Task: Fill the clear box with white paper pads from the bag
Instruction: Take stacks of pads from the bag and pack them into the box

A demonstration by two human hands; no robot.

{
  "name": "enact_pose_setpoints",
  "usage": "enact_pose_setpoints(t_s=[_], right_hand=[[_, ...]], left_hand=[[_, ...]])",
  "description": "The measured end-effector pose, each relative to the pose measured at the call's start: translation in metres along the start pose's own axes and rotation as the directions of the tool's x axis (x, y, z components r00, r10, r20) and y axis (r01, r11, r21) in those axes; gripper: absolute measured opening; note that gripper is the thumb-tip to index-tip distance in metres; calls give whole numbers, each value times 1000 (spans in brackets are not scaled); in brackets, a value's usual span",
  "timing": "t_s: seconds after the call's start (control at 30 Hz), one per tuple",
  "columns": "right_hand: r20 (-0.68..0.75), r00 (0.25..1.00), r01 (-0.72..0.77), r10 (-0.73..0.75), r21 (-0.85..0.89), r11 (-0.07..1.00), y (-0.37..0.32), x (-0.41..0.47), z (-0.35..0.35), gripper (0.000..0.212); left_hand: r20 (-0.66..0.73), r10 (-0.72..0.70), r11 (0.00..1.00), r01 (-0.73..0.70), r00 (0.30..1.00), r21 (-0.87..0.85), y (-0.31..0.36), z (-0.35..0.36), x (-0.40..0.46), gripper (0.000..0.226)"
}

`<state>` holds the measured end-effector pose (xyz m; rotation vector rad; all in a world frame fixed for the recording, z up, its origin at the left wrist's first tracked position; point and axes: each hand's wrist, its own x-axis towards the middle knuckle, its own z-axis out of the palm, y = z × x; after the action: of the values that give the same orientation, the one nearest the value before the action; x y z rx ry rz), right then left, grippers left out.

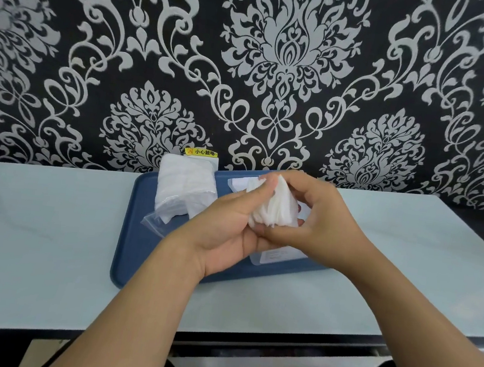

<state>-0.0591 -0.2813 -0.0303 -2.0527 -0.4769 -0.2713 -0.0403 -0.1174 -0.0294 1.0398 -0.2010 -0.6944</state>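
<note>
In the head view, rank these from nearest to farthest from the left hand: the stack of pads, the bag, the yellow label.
1. Stack of pads: held in the left hand.
2. Bag: just left, on the blue tray.
3. Yellow label: behind the bag, at the wall.

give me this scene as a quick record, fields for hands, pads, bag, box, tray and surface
left hand: grips the pad stack from below and the left
right hand: holds the same stack from the right
pads: white stack, fanned out, held above the tray
bag: clear plastic, more white pads inside, lying on the tray's left part
clear box: mostly hidden behind the hands, fill level cannot be told
tray: blue, on the table
table: pale, against a patterned wall
</note>
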Motion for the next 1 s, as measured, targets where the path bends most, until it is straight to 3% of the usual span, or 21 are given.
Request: enact_pose_setpoints(t_s=[0.13,0.27,0.33,0.4,0.53,0.73,0.8,0.9,1.0], right_hand=[[70,996,-42,45,-41,998,2,1,6,93],[57,998,-31,34,-58,998,1,4,9,86],[90,995,-38,44,-64,997,1,5,12,88],[133,990,-44,50,-43,998,1,6,15,90],[61,998,-17,15,33,999,3,8,14,75],[111,994,-22,13,87,996,-4,3,9,100],[30,999,10,-12,54,998,-6,2,5,88],[-175,982,76,-71,24,997,-1,3,4,43],[-228,968,115,-105,28,993,4,6,7,16]], left_hand=[[-20,-22,1000,22,1000,-13,-1,1,-1,46],[7,2,997,-3,1000,75,-3,1,0,50],[18,24,994,-26,1000,106,-5,0,2,39],[28,47,993,-49,999,106,-5,-1,4,36],[77,87,994,-91,993,52,-2,-6,4,45],[19,58,998,-58,998,14,-1,-4,4,55],[-46,49,997,-51,998,-50,0,-5,6,61],[-129,81,975,-105,988,-196,2,-7,10,52],[-121,95,970,-120,988,-213,2,-5,10,48]])
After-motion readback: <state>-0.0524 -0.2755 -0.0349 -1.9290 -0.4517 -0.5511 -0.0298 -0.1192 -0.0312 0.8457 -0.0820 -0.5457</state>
